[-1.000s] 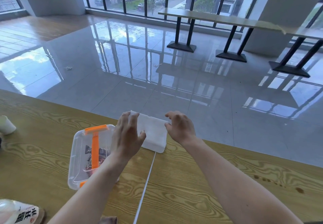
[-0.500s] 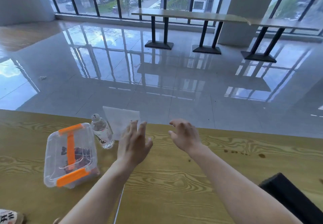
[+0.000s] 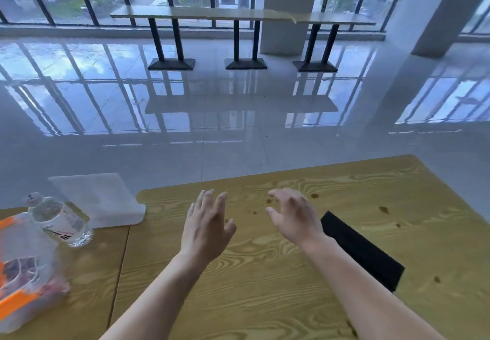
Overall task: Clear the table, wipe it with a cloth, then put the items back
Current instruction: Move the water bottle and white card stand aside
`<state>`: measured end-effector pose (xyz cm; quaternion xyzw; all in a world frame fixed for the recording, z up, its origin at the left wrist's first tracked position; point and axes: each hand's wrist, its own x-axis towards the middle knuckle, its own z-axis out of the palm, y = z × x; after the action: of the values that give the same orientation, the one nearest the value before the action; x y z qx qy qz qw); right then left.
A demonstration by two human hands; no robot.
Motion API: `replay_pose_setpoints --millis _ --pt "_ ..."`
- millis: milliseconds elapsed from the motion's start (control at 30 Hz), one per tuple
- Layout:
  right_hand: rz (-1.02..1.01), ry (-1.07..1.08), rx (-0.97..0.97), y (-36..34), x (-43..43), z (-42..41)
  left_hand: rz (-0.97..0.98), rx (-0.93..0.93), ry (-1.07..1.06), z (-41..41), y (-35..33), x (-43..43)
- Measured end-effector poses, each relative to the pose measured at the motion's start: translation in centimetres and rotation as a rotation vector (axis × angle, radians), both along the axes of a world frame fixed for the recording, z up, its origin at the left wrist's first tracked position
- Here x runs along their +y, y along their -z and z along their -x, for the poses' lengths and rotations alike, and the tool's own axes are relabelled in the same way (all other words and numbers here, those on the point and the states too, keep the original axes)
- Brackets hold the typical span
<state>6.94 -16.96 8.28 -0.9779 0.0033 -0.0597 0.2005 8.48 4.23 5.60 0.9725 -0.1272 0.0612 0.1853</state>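
Both my hands hover over the wooden table (image 3: pixel 265 286) with fingers spread and nothing in them. My left hand (image 3: pixel 206 227) is at the centre, my right hand (image 3: pixel 294 216) just to its right. A black flat object (image 3: pixel 363 251) lies on the table right beside my right wrist. At the left, a white rectangular box (image 3: pixel 100 203) sits at the far edge. Next to the box stands a clear water bottle (image 3: pixel 59 220). A clear plastic container with orange clasps (image 3: pixel 23 268) is at the left edge, blurred.
Several dark spots mark the tabletop (image 3: pixel 384 209) on the right. A seam (image 3: pixel 119 268) runs between two table sections. Beyond the table lies glossy tiled floor (image 3: pixel 238 127), with long high tables (image 3: pixel 238 16) by the windows.
My hands let go of the white box and moved right over the table. The view swung right, so the box, bottle and container now sit far left and the black object shows.
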Motion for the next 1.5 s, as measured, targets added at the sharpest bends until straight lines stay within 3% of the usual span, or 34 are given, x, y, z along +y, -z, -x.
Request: replay_pose_setpoints --millis 133,400,767,1000,1233,1500 --pt "0.029 0.11 0.029 -0.4 -5.6 2.7 0.048 0.052 0.131 0.6 0.2 -5.0" --pt "0.073 0.261 0.344 0.6 -15.1 8.0 -0.005 0.065 0.404 1.8 0.9 -15.5" --pt "0.111 0.292 0.502 4.0 -20.4 10.3 -0.292 0.135 0.689 0.4 3.0 -24.9" --pt "0.08 0.257 0.54 5.3 -21.3 9.9 -0.445 0.122 0.824 -0.7 4.6 -26.7" --pt "0.095 0.215 0.481 5.9 -20.6 10.2 -0.336 0.112 0.865 -1.4 4.8 -26.4" --pt "0.089 0.105 0.387 5.0 -18.1 8.3 -0.253 0.095 0.747 -1.3 3.7 -20.9"
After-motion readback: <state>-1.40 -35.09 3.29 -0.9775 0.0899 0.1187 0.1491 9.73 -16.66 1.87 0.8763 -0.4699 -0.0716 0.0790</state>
